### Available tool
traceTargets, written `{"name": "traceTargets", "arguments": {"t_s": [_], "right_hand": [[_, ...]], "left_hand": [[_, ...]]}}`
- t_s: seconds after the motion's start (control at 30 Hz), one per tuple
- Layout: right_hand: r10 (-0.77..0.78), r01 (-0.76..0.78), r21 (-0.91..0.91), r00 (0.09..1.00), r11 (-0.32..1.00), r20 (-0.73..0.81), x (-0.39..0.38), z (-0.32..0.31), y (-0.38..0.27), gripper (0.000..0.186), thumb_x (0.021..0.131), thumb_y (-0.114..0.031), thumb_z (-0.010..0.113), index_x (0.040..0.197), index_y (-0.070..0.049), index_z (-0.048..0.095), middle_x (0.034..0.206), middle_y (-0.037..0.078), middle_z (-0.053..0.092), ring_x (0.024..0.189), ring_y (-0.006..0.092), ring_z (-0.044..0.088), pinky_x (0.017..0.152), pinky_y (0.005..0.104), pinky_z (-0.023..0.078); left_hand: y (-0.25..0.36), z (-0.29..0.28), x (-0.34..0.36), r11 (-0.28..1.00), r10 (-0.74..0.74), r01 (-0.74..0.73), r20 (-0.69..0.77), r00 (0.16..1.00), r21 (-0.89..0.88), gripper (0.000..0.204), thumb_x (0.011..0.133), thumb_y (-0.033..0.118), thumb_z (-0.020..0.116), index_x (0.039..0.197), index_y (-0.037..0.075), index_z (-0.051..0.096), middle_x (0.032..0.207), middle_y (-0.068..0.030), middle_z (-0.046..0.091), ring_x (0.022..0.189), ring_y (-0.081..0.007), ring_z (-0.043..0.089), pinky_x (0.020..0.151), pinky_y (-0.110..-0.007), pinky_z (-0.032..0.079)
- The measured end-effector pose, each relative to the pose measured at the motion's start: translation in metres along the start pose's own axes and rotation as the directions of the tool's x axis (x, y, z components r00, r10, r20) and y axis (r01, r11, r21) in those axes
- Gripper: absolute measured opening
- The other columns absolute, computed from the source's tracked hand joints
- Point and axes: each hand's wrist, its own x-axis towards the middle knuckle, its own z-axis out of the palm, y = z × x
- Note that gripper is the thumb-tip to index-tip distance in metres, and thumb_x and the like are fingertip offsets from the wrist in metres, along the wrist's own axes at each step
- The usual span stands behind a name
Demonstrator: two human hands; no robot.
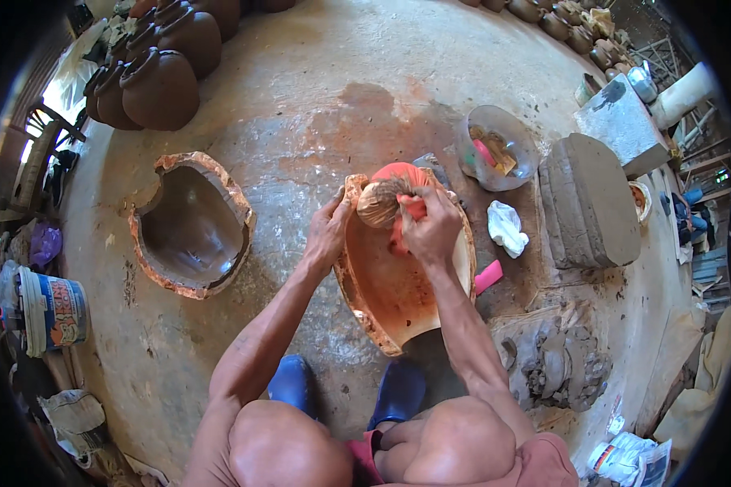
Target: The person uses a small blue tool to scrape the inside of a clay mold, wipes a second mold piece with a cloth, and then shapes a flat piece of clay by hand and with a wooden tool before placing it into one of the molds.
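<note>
Across your workspace spreads the worn floor, with dark pots grouped far left. A thick clay block sits to the right. Before your knees lies a hollow mould, open side up; another mould lies well apart on the left. Beyond the first, to the far right, stands a clear tub. Your left hand is at the mould's left rim, fingers against the edge; whether they clamp it cannot be told. Your right hand has its fingers clamped on the gathered neck of a tan bundle at the mould's far end, red cloth bunched beside it. It seems best to steady the rim with the left hand and work the bundle in light, even touches over the inner wall, the far curve included. Holding it by the neck should leave its round face free. Go gently along the rough rim, which looks chipped, and mind the pink strip just outside it, on the right.
</note>
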Motion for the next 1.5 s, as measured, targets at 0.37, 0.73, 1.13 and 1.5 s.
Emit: {"name": "traceTargets", "arguments": {"t_s": [0.37,0.73,1.13,1.5], "right_hand": [[-0.063,0.060,-0.206,0.998,0.977,-0.007,-0.058,-0.047,0.027,0.020,0.084,-0.024,0.080,0.089,-0.011,0.066,0.076,0.010,0.056,0.071,0.0345,0.062,0.063,0.0488,0.049],[0.307,-0.213,-0.383,0.930,0.899,0.202,-0.102,-0.107,0.016,0.017,0.083,-0.023,0.079,0.090,-0.009,0.069,0.085,0.014,0.070,0.079,0.0382,0.068,0.068,0.0473,0.052],[0.218,-0.214,-0.043,0.941,0.976,0.258,-0.128,-0.115,-0.014,0.019,0.076,-0.015,0.082,0.089,-0.008,0.070,0.083,0.010,0.070,0.074,0.0335,0.069,0.064,0.0442,0.053],[0.174,-0.192,0.089,0.967,0.977,0.184,-0.073,-0.041,0.003,0.020,0.078,-0.012,0.077,0.097,-0.011,0.072,0.090,0.011,0.072,0.083,0.0345,0.071,0.072,0.0448,0.056]], "left_hand": [[0.019,0.056,-0.004,0.903,0.206,-0.072,-0.282,0.937,0.423,0.043,0.103,0.030,0.051,0.138,0.008,0.064,0.118,-0.0248,0.073,0.109,-0.0357,0.071,0.093,-0.043,0.052],[0.007,0.057,-0.006,0.931,0.190,-0.106,-0.216,0.958,0.349,0.048,0.102,0.030,0.054,0.143,0.007,0.060,0.125,-0.0259,0.070,0.116,-0.0359,0.069,0.098,-0.041,0.051],[-0.010,0.029,-0.011,0.961,0.147,-0.109,-0.134,0.980,0.252,0.050,0.106,0.023,0.053,0.149,-0.003,0.051,0.145,-0.0181,0.062,0.132,-0.0194,0.057,0.111,-0.032,0.042],[-0.031,0.003,0.002,0.997,0.060,-0.062,-0.046,0.997,-0.046,0.047,0.109,0.022,0.053,0.151,0.000,0.050,0.142,-0.0068,0.062,0.122,-0.0118,0.056,0.105,-0.027,0.045]]}}
